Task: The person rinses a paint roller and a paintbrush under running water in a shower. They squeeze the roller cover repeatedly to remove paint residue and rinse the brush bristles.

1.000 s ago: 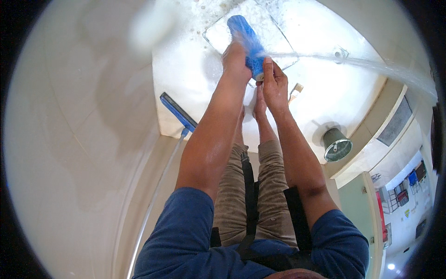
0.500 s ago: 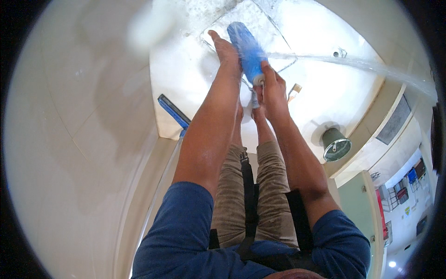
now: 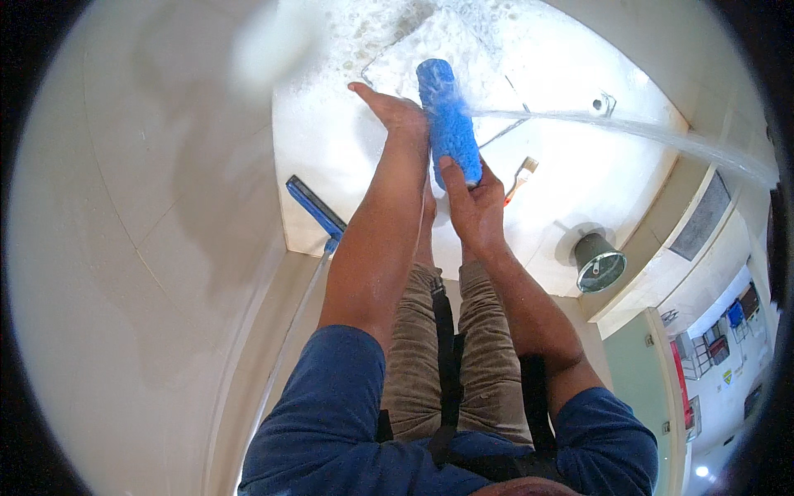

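A wet blue paint roller [image 3: 451, 124] is held above the floor, its far end tipped slightly left. My right hand [image 3: 475, 207] is closed around its near end, thumb along the blue nap; the roller's handle is hidden. A stream of water [image 3: 628, 126] comes from the right and splashes on the roller's middle. My left hand [image 3: 393, 109] is against or close to the roller's left side, its thumb stretched out to the left; its other fingers are mostly hidden.
Foamy water [image 3: 430, 33] spreads over the white floor ahead. A paintbrush [image 3: 521, 180] lies right of my right hand. A blue squeegee [image 3: 314, 208] stands at the left wall. At the right are a dark green bucket [image 3: 599, 266], a floor drain [image 3: 599, 105] and a pale green door [image 3: 638, 372].
The roller has shifted slightly nearer and stands straighter. My right hand has turned, its thumb now over the near end, and the metal handle has gone out of sight. Foam ahead has spread.
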